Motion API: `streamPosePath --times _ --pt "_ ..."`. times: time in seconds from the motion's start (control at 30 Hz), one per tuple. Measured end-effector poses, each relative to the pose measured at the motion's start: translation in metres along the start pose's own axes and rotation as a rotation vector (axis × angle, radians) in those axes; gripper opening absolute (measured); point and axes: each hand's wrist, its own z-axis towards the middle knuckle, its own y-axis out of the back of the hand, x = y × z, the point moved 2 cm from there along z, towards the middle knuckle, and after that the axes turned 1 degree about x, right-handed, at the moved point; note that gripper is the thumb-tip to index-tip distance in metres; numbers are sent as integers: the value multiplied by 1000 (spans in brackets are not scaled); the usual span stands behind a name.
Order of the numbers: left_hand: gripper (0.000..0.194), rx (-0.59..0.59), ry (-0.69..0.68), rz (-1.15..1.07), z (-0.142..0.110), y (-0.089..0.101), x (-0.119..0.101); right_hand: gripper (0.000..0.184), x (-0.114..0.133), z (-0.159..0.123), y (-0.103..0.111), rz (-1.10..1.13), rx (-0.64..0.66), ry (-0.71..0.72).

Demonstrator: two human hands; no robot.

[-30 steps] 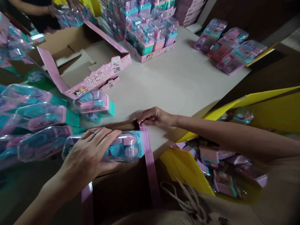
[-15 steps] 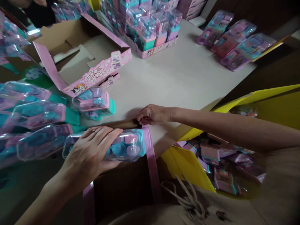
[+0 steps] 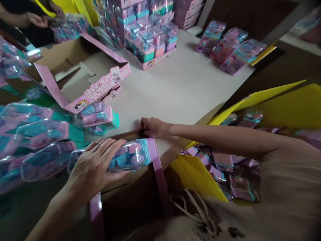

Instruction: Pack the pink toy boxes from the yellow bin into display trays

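My left hand (image 3: 96, 164) lies over a clear plastic toy pack (image 3: 131, 156) with blue and pink pieces inside, fingers curled round it. The pack rests on the near edge of a cardboard display tray with pink side strips (image 3: 160, 180). My right hand (image 3: 151, 127) is closed in a pinch at the tray's brown back flap (image 3: 125, 135), just beyond the pack. Its fingertips are tucked under and partly hidden.
Several similar packs lie in a row at the left (image 3: 37, 134), one more by a flattened pink printed box (image 3: 97, 92). A filled display tray (image 3: 150, 40) and loose packs (image 3: 230, 50) sit at the white table's far side. A yellow bin (image 3: 225, 167) holds more toys. Another person's hands (image 3: 37, 18) work at top left.
My right hand has slid a little left along the tray's flap and closed tighter. My left hand stays on the pack. The view has shifted slightly.
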Motion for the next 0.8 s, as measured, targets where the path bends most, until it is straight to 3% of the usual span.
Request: streamPosePath --times 0.1,0.2,0.3,0.37,0.53,0.67,0.8 --pt "53 10 18 -52 -1 5 6 18 -13 -4 3 320 63 -24" --pt "46 152 66 -216 12 17 16 10 -23 -11 0 457 52 -19" --pt "39 291 152 -353 53 27 25 15 -24 -21 -6 520 8 7" --pt "40 354 144 -363 91 23 29 17 -24 -28 -10 565 -52 44" --pt "38 671 22 -316 165 -30 35 23 -28 -36 -15 642 -130 144" --pt "26 829 22 -346 180 -71 39 27 -35 -34 -16 599 -167 149" --pt "19 839 67 -529 179 -81 43 29 -40 -32 -13 533 -184 162"
